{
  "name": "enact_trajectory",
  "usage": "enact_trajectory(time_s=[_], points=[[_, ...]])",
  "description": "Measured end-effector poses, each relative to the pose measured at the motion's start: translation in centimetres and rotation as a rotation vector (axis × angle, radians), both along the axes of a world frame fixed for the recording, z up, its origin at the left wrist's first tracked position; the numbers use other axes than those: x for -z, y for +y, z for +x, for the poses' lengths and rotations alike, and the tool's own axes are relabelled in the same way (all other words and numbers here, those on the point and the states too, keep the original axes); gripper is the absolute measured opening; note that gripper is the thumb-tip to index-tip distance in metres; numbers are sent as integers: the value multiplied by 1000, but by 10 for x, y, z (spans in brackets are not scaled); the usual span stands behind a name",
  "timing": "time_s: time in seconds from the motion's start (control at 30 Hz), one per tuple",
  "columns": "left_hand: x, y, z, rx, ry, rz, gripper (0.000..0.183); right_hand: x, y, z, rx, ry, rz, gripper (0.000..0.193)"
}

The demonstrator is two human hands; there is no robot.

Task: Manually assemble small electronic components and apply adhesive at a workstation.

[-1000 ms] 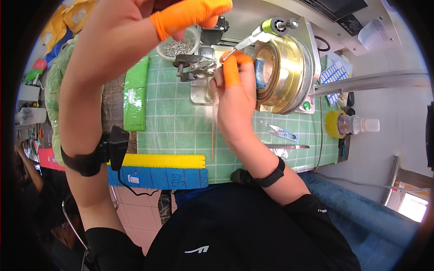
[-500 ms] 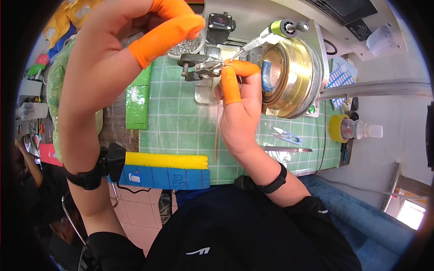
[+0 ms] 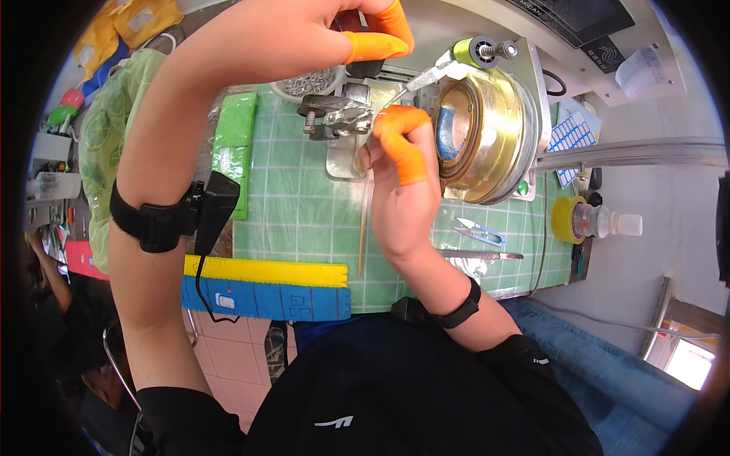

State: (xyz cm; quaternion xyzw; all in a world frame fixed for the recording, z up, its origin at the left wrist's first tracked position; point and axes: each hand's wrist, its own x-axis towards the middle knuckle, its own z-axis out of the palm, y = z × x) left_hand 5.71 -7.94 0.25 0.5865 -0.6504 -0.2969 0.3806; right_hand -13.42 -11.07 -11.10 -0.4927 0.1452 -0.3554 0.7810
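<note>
My left hand [image 3: 334, 38] is at the top, orange covers on its thumb and finger. Their tips pinch together, and whatever may be between them is too small to make out. Below and right, my right hand [image 3: 407, 171] has orange-covered fingers closed beside the jaws of a small metal clamp [image 3: 346, 114]; what they grip is hidden. A thin metal arm [image 3: 426, 76] slants down toward these fingertips from beside a yellow-green thread spool [image 3: 462, 52]. Just right of my right hand stands a brass-coloured round drum [image 3: 494, 137] with a blue patch inside.
A bowl of small shiny pieces [image 3: 308, 82] is behind the clamp. Green packets [image 3: 232, 152] lie left. Thread snips [image 3: 480, 232] and a slim metal tool [image 3: 487, 255] lie right. Yellow [image 3: 274, 271] and blue strips [image 3: 266, 299] line the front edge. A bottle [image 3: 604, 220] stands far right.
My left hand has moved right and away from me, and its thumb and finger have come together. My right hand stays by the clamp, its fingers slightly more curled.
</note>
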Motion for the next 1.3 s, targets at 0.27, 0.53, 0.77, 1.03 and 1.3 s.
enact_trajectory(time_s=[0.27,0.53,0.77,1.03,1.3], points=[[10,2,4,224,-233,-30,13,-3,-4,18,23,116,161,5],[5,-2,-3,214,-188,37,12,3,-15,28,57,238,118,13],[12,87,-96,-161,-463,-135,20,-8,14,-43,-80,217,110,15],[71,129,-186,-635,-69,-289,16,-14,1,-107,-478,725,-1045,27],[106,119,-178,-537,306,-400,13,-3,-5,-94,-409,564,-1280,23]])
